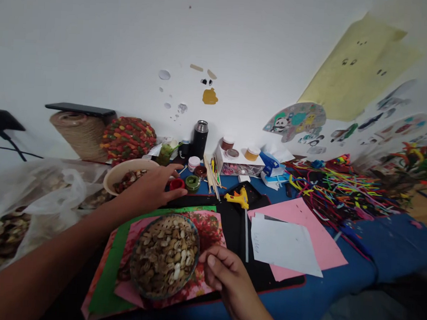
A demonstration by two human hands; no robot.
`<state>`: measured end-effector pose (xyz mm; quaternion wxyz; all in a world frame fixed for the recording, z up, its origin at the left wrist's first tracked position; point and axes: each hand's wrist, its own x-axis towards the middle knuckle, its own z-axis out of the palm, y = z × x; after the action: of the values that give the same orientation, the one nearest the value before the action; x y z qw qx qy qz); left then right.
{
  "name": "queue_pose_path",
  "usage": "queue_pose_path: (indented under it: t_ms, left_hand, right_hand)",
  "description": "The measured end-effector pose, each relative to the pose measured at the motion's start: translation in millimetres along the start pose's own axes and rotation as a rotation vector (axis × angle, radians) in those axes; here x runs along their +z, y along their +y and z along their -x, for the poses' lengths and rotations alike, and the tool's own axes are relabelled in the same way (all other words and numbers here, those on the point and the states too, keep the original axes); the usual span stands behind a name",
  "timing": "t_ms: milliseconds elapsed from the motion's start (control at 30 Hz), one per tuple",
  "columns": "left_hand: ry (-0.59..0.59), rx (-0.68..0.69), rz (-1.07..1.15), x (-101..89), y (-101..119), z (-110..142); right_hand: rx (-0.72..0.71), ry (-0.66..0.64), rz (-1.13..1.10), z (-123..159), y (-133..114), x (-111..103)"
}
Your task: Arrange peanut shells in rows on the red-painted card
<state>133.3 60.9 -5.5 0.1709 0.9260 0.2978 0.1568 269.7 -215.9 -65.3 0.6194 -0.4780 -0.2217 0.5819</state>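
The bowl [193,226] of shells [167,258] sat just left of our right grip [227,270], fingers curled; we couldn't tell whether they pinched anything! Beyond it, our left grip [151,188] spread wide, apparently empty, the red pot [177,184] near its thumb: one careless knock could have tipped that over.

Brown and cream shells [174,253] mottle the bluish-rimmed basket [192,228]. Beneath it: a red-flowered sheet [213,227], a green sheet [105,277]. Beyond it: a red pot [177,185], a green pot [192,183]. Rightward of it: yellow glue gun [238,198], pink sheet [300,210], white paper [284,245].
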Motion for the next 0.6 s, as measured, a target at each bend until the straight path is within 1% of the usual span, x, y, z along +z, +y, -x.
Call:
queue_pose_path:
  t_ms: [100,200,267,367,500,600]
  left_hand:
    - [0.009,0.005,0.07,-2.5,-2,24]
    - [0.014,0.016,0.124,-7.3,-7,32]
    - [0.018,0.003,0.144,-14.8,-14,30]
    - [0.026,-0.064,0.182,-31.7,-30,20]
    - [0.048,-0.159,0.276,-53.6,-51,8]
    - [0.083,-0.187,0.338,-62.5,-56,5]
  right_hand:
    - [0.004,0.008,0.002,7,2,-2]
    - [0.024,-0.014,-0.003,-2,5,2]
    - [0.043,-0.05,0.007,-17,5,8]
    - [0.064,-0.111,0.051,-47,-4,19]
    - [0.105,-0.18,0.158,-93,-29,30]
    - [0.088,-0.168,0.241,-119,-47,40]
